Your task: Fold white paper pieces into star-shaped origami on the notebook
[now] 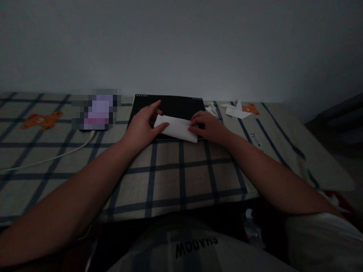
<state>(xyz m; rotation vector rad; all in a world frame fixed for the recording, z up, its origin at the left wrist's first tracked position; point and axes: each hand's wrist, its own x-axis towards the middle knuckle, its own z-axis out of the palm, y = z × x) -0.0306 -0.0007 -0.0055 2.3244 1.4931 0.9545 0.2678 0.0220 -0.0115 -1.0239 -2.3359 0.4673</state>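
Observation:
A folded white paper (177, 128) lies on a black board (172, 105) on the bed. My left hand (143, 126) rests flat at the paper's left end, thumb pressing on its edge. My right hand (208, 126) presses its fingertips on the paper's right end. Neither hand lifts the paper; it lies flat on the board.
The bed has a beige sheet with dark checks (170, 177) and orange bear prints (42, 120). Folded white paper pieces (236, 111) and scraps (212, 109) lie right of the board. A blurred-out object (96, 111) with a white cable (56, 156) sits at the left. A wall is behind.

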